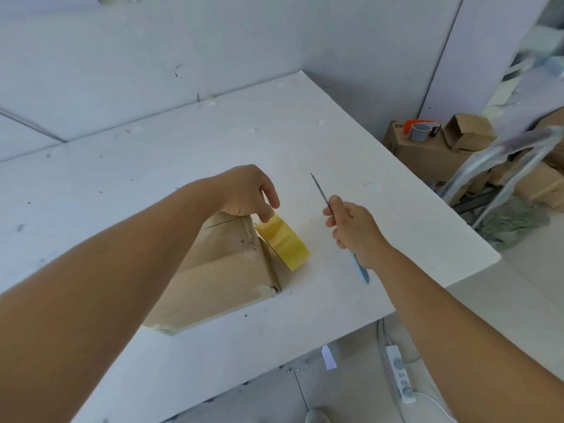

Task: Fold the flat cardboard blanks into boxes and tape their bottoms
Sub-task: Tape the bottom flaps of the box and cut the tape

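A brown cardboard box (219, 276) lies on the white table (366, 184), partly under my left forearm. A yellow roll of tape (283, 242) leans on edge against the box's right side. My left hand (247, 193) hovers over the box's far corner, its curled fingertips touching the top of the roll. To the right, my right hand (354, 230) grips a knife with a thin blade (320, 190) pointing up and away and a blue handle sticking out below my wrist. The knife is in the air, apart from the tape.
Right of the table, on the floor, stand several brown cardboard boxes (427, 151), with an orange tape dispenser (421, 129) on one. A mop (515, 221) and a metal frame lean there too. A white power strip (399, 374) lies on the floor by the table's near edge.
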Demonstrator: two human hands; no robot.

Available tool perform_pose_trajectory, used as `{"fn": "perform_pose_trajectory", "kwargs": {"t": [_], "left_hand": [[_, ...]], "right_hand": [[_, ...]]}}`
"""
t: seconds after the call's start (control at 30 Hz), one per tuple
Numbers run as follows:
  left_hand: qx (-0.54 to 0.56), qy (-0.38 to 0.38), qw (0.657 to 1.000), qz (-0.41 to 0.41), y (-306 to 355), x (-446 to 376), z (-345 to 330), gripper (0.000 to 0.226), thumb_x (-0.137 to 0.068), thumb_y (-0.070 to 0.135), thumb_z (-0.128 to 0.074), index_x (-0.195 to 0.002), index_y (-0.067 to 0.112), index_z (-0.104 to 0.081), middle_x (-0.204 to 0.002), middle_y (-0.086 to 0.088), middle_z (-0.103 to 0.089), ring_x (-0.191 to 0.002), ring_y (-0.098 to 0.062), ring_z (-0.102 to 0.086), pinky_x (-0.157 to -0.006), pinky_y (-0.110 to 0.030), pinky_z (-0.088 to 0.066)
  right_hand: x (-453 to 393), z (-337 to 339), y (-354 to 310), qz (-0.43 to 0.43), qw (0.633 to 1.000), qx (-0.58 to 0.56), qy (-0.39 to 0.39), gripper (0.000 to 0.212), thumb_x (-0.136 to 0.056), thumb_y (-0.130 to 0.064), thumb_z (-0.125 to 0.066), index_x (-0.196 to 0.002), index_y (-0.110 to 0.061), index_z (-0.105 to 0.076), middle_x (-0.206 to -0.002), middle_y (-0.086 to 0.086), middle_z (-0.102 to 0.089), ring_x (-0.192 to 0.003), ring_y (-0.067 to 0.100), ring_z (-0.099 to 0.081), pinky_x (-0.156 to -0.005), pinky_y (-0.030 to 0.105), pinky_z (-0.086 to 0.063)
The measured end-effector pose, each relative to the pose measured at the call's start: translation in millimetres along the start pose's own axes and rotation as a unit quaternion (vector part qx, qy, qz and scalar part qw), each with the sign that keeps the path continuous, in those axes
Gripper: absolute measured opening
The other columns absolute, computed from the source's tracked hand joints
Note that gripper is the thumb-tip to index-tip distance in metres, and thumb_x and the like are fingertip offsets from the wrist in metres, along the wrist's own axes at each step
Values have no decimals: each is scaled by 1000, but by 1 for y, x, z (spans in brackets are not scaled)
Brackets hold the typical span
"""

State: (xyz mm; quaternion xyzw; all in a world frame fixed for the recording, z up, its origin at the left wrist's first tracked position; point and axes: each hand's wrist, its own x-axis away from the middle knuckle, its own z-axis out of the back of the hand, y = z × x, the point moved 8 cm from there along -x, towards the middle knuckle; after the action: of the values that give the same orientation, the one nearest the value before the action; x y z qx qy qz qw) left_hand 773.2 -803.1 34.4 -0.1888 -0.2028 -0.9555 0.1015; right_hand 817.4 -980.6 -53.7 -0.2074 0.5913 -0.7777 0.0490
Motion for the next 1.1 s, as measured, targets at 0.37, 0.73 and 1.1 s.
{"fn": "perform_pose_trajectory", "kwargs": {"t": [0.37, 0.73, 1.1], "left_hand": [[37, 23, 999, 23, -67, 37, 13, 20, -76, 20, -74, -89, 34, -69, -84, 12, -70, -84, -10, -63, -78, -27, -50], [52, 48, 997, 9, -80, 40, 18, 31, -82, 28, -69, -112, 30, -62, -88, 13, -65, -76, -1, -57, -79, -26, -47], [-58, -9, 998, -14, -48, 17, 18, 26, -86, 29, -65, -112, 27, -64, -93, 7, -69, -79, -6, -63, -75, -26, -52]], "right_hand": [[41, -111, -15, -8, 974, 43, -222, 21, -75, -10, -74, -95, -15, -68, -79, -6, -66, -65, 2, -58, -56, 12, -39], [6, -90, -70, 64, 984, 108, -129, 11, -85, -9, -63, -87, -19, -66, -70, -8, -55, -64, 6, -49, -57, 18, -36], [-4, -86, -103, 121, 942, 262, -173, 15, -84, -17, -65, -97, -24, -64, -96, -4, -63, -88, 11, -57, -73, 24, -46]]}}
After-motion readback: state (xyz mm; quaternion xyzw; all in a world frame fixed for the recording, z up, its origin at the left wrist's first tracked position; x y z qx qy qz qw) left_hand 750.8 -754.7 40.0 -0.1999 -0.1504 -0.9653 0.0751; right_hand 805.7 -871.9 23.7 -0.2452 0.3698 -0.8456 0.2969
